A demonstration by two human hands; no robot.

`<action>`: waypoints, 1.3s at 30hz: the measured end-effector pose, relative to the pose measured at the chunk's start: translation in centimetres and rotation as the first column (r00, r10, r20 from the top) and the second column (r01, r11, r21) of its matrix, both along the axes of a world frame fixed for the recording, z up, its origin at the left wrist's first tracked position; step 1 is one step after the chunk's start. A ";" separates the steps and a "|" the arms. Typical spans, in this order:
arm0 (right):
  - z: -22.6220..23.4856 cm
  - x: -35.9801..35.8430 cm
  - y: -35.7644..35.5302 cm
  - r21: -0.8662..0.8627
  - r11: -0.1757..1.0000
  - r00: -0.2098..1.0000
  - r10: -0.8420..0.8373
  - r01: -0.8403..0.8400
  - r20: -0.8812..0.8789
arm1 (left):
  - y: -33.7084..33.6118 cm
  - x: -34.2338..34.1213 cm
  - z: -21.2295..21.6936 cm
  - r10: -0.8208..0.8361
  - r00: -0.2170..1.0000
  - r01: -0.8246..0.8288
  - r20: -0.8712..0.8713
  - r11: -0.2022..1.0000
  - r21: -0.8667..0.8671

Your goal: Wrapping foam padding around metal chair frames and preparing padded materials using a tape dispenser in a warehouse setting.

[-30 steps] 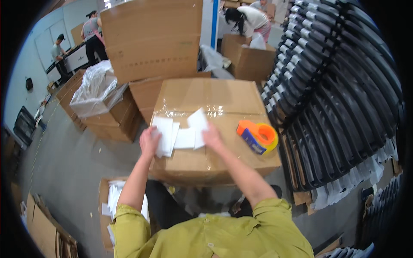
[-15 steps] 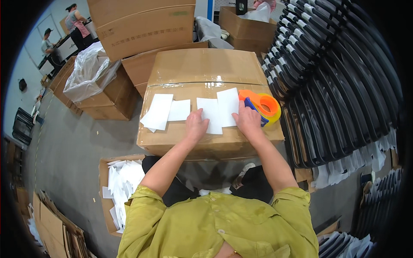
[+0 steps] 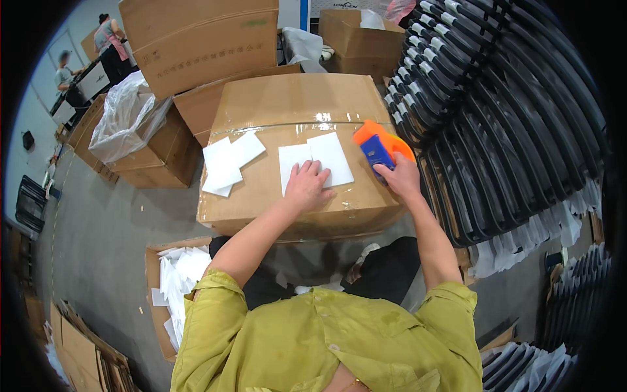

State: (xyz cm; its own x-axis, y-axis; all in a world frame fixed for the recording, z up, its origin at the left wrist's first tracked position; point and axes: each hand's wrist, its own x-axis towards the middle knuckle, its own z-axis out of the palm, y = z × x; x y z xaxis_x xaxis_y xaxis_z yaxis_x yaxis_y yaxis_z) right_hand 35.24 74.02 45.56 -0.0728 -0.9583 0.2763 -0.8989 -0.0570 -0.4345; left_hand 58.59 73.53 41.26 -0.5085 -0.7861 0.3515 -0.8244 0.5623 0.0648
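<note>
My left hand (image 3: 308, 186) lies with its fingers spread on two white sheets side by side, a left sheet (image 3: 292, 162) and a right sheet (image 3: 334, 157). They rest on top of a large cardboard box (image 3: 287, 98). At the box's right side my right hand (image 3: 403, 175) grips an orange and blue tape dispenser (image 3: 377, 151). Its fingers are wrapped round the far side and partly hidden. Toward the box's left edge lie several more white sheets (image 3: 223, 166), overlapping.
Left of my legs stands a carton (image 3: 153, 294) of white sheets. Stacked black frames (image 3: 516, 144) rise close on the right. An open box with a plastic liner (image 3: 140, 121) is at the far left, flattened cardboard (image 3: 81, 340) at lower left. Two people work in the far left background.
My right hand has left the sheets and taken hold of the tape dispenser, which is now turned. My left hand has moved onto the two sheets, which now sit edge to edge. The left sheets have shifted.
</note>
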 end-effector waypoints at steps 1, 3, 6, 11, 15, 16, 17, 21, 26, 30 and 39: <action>0.6 -0.3 0.7 0.031 0.999 0.982 -0.044 0.039 0.186 | -0.3 -0.3 -0.1 -0.017 0.999 0.020 -0.031 0.996 0.091; 1.2 -1.8 2.3 -0.011 1.000 0.864 0.018 -0.014 0.503 | -0.6 -1.3 -0.6 -0.034 0.997 0.046 -0.067 0.983 0.180; 2.7 -2.9 5.9 -0.026 0.998 0.587 0.057 -0.060 0.807 | -0.1 -3.3 -1.8 -0.097 0.977 0.112 -0.190 0.991 0.067; 2.8 -2.8 10.5 0.017 0.997 0.411 0.015 -0.074 0.912 | 0.7 -5.3 -1.5 -0.089 0.974 0.110 -0.209 0.990 0.092; 2.9 -4.1 15.1 0.043 0.995 0.339 -0.008 -0.096 0.941 | 1.1 -1.0 -0.1 -0.137 0.979 0.134 -0.150 0.991 -0.026; 2.9 -4.3 15.8 0.058 0.994 0.333 -0.022 -0.097 0.943 | 0.9 0.8 -0.1 -0.166 0.978 0.163 -0.125 0.986 -0.039; 3.1 -4.2 16.2 0.066 0.993 0.329 -0.031 -0.096 0.944 | 0.9 2.7 -0.4 -0.167 0.978 0.165 -0.122 0.986 -0.030; 2.8 -3.4 16.8 0.116 0.986 0.333 -0.070 -0.122 0.940 | 0.9 4.8 -1.0 -0.148 0.985 0.156 -0.091 0.983 0.101; 0.8 -3.0 17.4 0.116 0.986 0.256 -0.082 -0.120 0.963 | 0.6 2.1 -1.0 -0.099 0.987 0.104 -0.123 0.994 0.033; 0.8 -2.9 18.7 0.138 0.985 0.278 -0.104 -0.107 0.955 | 0.5 1.3 -0.4 -0.084 0.989 0.091 -0.120 0.995 0.050; -0.5 -2.5 21.4 0.184 0.979 0.199 -0.164 -0.083 0.966 | -2.2 -5.6 0.3 -0.199 0.973 0.220 -0.117 0.954 0.205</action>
